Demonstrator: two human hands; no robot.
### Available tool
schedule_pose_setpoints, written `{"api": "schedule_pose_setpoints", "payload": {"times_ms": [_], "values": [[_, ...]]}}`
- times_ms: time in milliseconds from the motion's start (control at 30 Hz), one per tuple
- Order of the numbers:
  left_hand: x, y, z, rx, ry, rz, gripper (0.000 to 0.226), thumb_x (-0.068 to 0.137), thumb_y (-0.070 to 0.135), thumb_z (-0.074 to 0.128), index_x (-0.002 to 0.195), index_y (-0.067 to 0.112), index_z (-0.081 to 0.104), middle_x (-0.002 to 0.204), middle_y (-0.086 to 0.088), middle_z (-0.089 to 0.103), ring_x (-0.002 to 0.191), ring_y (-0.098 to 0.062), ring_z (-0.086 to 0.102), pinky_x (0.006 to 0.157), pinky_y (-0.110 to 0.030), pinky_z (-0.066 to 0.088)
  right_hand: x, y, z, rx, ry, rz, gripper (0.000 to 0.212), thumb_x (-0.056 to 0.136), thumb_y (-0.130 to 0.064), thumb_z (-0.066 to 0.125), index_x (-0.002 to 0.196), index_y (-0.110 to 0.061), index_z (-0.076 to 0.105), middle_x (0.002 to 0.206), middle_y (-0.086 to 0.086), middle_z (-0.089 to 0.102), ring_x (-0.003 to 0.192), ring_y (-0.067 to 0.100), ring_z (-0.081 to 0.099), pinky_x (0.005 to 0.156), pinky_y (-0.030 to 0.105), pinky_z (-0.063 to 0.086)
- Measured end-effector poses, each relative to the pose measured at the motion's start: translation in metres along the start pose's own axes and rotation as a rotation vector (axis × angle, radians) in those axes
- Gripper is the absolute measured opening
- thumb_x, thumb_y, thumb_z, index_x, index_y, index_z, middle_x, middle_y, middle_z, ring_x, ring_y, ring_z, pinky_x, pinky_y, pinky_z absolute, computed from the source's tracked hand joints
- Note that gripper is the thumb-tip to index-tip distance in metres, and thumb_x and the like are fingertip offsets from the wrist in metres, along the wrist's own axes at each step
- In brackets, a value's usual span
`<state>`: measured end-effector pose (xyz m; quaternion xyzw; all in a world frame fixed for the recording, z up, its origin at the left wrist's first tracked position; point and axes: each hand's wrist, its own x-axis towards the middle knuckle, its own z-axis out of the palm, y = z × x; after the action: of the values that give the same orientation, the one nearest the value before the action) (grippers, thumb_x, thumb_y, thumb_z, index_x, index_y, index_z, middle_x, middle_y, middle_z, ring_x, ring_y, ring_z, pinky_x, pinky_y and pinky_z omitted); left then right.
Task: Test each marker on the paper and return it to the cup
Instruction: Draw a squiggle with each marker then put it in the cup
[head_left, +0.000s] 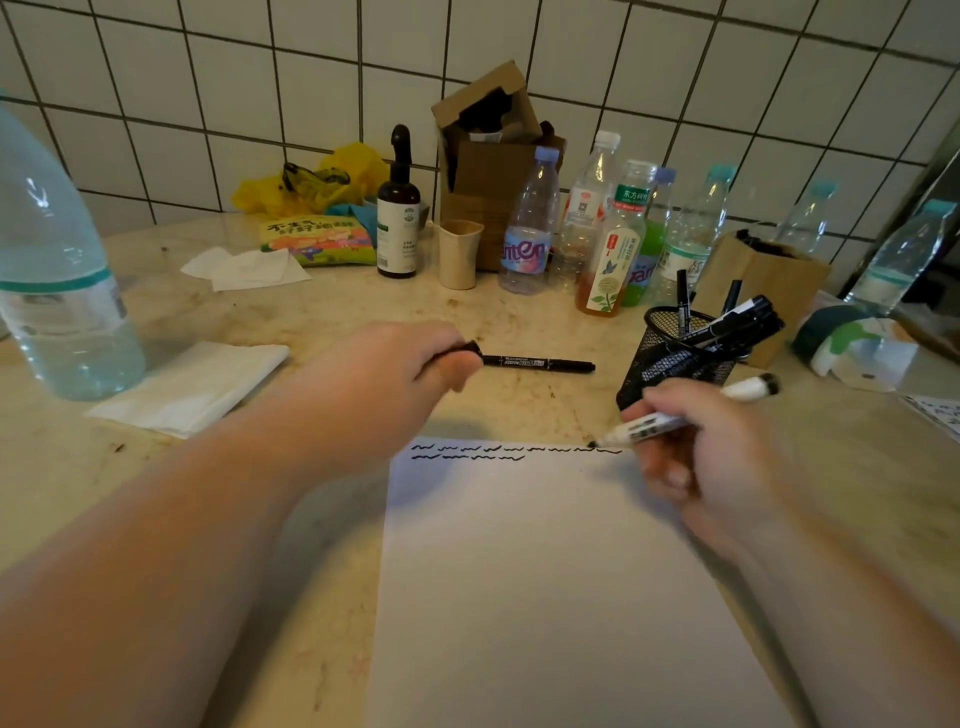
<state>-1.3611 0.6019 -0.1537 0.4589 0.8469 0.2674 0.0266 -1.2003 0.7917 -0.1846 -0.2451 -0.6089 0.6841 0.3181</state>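
White wall tiles stand behind a messy counter (322, 322); the right hand (691, 441) grips a white marker (675, 415), tip on the paper (545, 571) beside 2 rows of squiggles (498, 451); the left hand (395, 379) pinches a black cap (467, 349); a black marker (540, 362) lies left of the mesh cup (670, 358).

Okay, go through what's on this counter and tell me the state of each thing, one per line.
White marker: uncapped, gripped by right hand, tip at the paper's top edge.
Cap: held in left hand.
Black marker: capped, lying on the counter.
Paper: flat, two rows of squiggles.
Mesh cup: upright, holding markers.
Beige cup: upright.
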Motion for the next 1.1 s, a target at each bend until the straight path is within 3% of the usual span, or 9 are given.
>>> {"api": "schedule_pose_setpoints", "payload": {"times_ms": [100,233,433,600,1100], "values": [[0.003,0.003,0.013,0.121,-0.029,0.018,0.030,0.098,0.050,0.041,0.093,0.029,0.060,0.077,0.008,0.061,0.069,-0.004,0.053,0.058,-0.024,0.043,-0.003,0.009,0.012,-0.171,-0.111,0.022,0.033,0.096,-0.021,0.058,0.068,-0.011,0.071,0.049,0.009,0.055,0.036,0.015,0.039,0.036,0.022,0.029],[0.004,0.000,0.027,0.207,-0.087,-0.029,0.026,0.098,0.049,0.043,0.091,0.029,0.058,0.079,0.009,0.060,0.065,-0.002,0.050,0.054,-0.022,0.040,-0.007,0.010,0.017,-0.254,-0.112,0.012,0.026,0.095,-0.023,0.063,0.074,-0.014,0.074,0.056,0.007,0.057,0.046,0.016,0.044,0.044,0.028,0.033],[0.005,-0.002,0.029,0.239,-0.060,-0.094,0.038,0.098,0.048,0.045,0.079,0.021,0.063,0.072,0.003,0.060,0.061,-0.011,0.055,0.059,-0.028,0.047,-0.005,0.017,0.021,-0.329,-0.097,-0.005,0.015,0.081,-0.023,0.069,0.068,-0.014,0.069,0.060,0.010,0.065,0.051,0.023,0.054,0.051,0.034,0.044],[0.007,-0.003,0.031,0.232,-0.095,-0.129,0.041,0.097,0.048,0.047,0.078,0.018,0.066,0.073,0.001,0.064,0.064,-0.015,0.058,0.059,-0.029,0.047,-0.006,0.018,0.021,-0.397,-0.101,-0.035,0.018,0.088,-0.017,0.069,0.071,-0.012,0.070,0.063,0.012,0.070,0.053,0.021,0.063,0.054,0.035,0.054],[0.007,-0.004,0.032,0.240,-0.099,-0.136,0.042,0.096,0.048,0.047,0.074,0.018,0.066,0.069,0.001,0.064,0.062,-0.015,0.058,0.051,-0.026,0.042,-0.006,0.016,0.024,-0.445,-0.093,-0.002,0.014,0.087,-0.018,0.070,0.077,-0.008,0.070,0.067,0.013,0.074,0.052,0.019,0.065,0.055,0.031,0.054]]}}
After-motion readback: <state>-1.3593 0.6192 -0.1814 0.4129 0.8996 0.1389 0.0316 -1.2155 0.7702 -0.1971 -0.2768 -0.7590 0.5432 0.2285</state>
